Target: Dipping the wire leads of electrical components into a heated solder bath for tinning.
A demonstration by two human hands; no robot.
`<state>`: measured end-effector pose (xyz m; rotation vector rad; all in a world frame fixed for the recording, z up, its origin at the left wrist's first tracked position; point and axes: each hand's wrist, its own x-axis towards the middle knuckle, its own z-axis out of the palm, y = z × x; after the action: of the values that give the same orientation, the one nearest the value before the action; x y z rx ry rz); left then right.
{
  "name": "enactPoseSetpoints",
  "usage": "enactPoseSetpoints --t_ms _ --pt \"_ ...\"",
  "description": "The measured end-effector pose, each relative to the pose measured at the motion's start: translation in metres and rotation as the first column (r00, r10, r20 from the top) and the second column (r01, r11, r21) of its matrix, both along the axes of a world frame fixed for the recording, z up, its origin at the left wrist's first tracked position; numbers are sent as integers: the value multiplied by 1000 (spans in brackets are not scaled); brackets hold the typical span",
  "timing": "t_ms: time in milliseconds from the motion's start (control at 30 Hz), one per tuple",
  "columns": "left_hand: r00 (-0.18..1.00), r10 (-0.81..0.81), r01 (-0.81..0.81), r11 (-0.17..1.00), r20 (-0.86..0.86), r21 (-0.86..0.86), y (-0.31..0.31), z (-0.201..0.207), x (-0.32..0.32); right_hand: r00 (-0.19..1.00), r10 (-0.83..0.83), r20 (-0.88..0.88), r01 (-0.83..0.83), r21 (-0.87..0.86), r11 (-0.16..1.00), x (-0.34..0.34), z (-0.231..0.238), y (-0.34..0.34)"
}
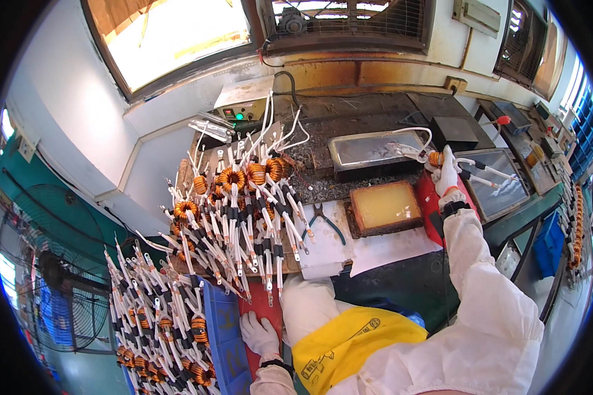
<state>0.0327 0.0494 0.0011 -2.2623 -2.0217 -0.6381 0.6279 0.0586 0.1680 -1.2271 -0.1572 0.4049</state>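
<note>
My right hand [449,176], in a white glove, is closed on a copper-wound toroidal coil [435,158]. White leads with metal ends stick out from the coil on both sides. Those on the left reach over a dark-sided metal pot [349,150] with a silvery surface; those on the right lie above a grey, flat-topped tray [491,197]. A red container [430,209] sits below this hand. Low in the view, my gloved left hand [260,336] rests with fingers spread on a red surface [265,295], beside a blue crate [223,329], and holds nothing.
Many similar coils [232,178] with leads are heaped on the bench's left side; more coils [168,329] fill the crate. Cutting pliers [327,224] lie on white paper beside a brown-edged tray of yellow material [385,207]. A control box [244,99] stands behind; a fan [62,270] is at left.
</note>
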Motion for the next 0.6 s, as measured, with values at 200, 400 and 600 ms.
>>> enactPoseSetpoints --t_ms 200,400,600 --pt "1000 -25 25 1000 -15 2 3 0 -3 994 88 -69 -87 11 996 16 -13 1" --pt "1000 -23 23 1000 -19 -13 0 2 -1 998 14 -59 -15 -22 1000 7 -5 4" --pt "999 -23 23 1000 -25 -8 2 2 1 997 49 -53 -50 -19 999 13 -8 4"
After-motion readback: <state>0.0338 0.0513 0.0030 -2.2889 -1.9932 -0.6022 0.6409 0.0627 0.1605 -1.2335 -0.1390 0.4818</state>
